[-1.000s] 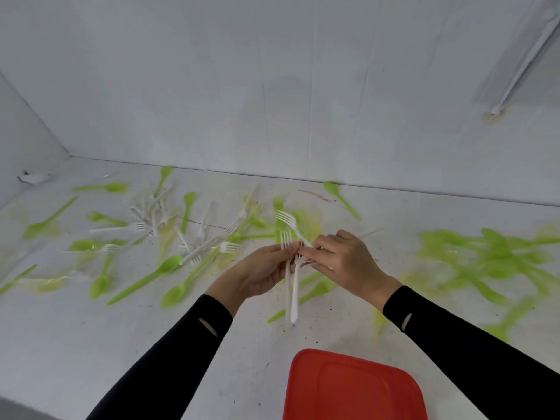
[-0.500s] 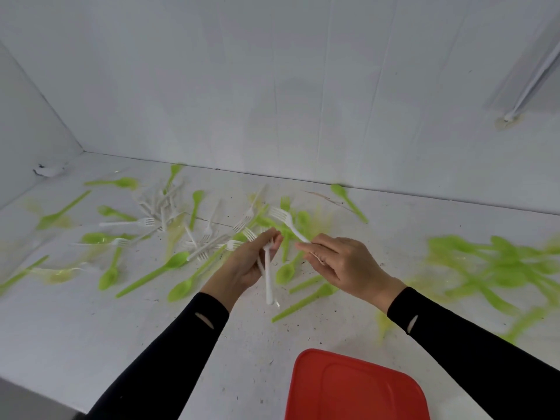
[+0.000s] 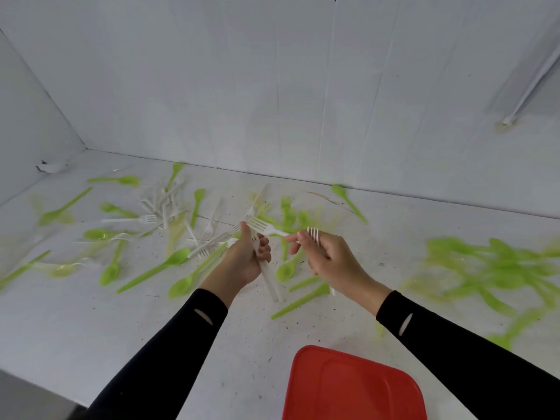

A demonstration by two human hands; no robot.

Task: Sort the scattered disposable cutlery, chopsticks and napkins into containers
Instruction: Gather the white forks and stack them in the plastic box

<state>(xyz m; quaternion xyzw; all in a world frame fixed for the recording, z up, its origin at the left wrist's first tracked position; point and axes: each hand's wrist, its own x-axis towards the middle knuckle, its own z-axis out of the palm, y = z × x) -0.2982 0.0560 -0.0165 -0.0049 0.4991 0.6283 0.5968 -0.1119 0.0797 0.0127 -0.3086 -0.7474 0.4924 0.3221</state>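
My left hand grips a bundle of white plastic forks, handles pointing down towards me. My right hand pinches a white fork by its handle, tines pointing left over my left thumb; another white fork sticks up from the same hand. More white forks lie in a loose pile at the back left of the white table. Green spoons and green forks are scattered around them.
A red lid or container sits at the near edge between my arms. A blurred heap of green cutlery lies at the right. White walls close the back and left. A white rod leans at the upper right.
My hands parted and then came close again. The left hand turned its fork bundle more upright and drew it nearer. The right hand now holds a fork out towards the left hand.
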